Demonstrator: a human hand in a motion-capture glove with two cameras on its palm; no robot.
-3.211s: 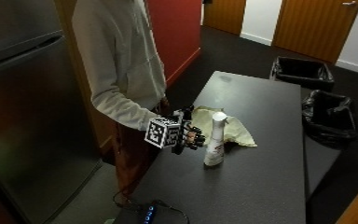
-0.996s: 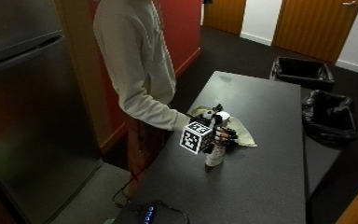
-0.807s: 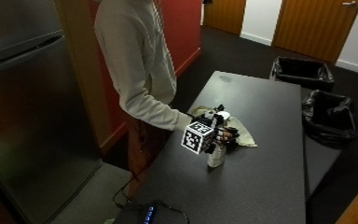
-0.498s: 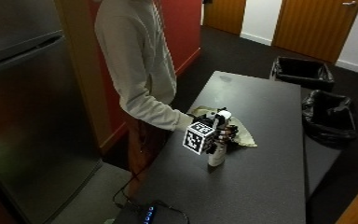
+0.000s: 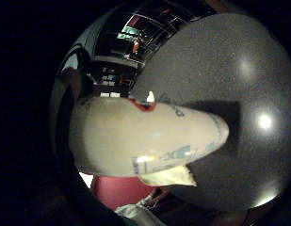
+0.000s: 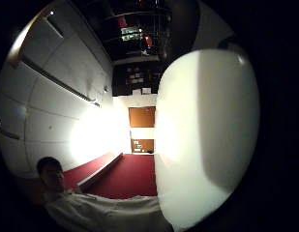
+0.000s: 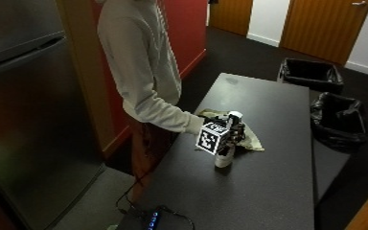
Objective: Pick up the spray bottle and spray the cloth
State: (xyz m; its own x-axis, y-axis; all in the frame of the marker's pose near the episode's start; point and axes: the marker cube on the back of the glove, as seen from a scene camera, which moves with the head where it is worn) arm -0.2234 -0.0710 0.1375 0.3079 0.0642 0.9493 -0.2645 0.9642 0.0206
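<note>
Dark table [image 7: 280, 182], spray bottle [image 7: 226, 155] within gloved fingers [image 7: 236, 136]

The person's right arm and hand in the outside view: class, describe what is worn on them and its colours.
The right arm is covered by a long, loose, light grey sleeve that reaches the wrist. The right hand wears a black glove. The other hand does not show in this view.

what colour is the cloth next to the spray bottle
Pale yellow: the crumpled cloth lies on the dark table behind the white plastic spray bottle. The outside view shows it best.
</note>
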